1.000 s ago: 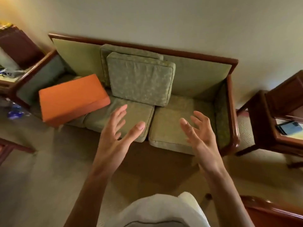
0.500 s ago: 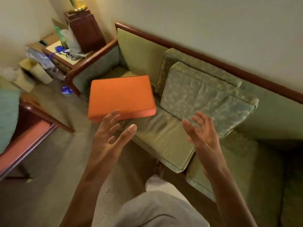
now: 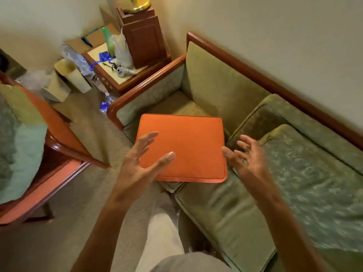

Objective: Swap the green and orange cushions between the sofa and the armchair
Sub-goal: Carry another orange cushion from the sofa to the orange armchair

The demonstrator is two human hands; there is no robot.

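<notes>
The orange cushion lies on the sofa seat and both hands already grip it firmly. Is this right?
Not quite. The orange cushion lies on the sofa seat, but the head view shows the left hand and right hand open with fingers spread, gripping nothing.

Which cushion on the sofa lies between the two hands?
The orange cushion, flat on the seat by the armrest, between the left hand and right hand. The green cushions lean against the backrest.

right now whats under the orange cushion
The orange cushion lies flat on the sofa's green seat cushion, which shows around its edges. Whatever sits directly beneath its middle is covered.
</notes>
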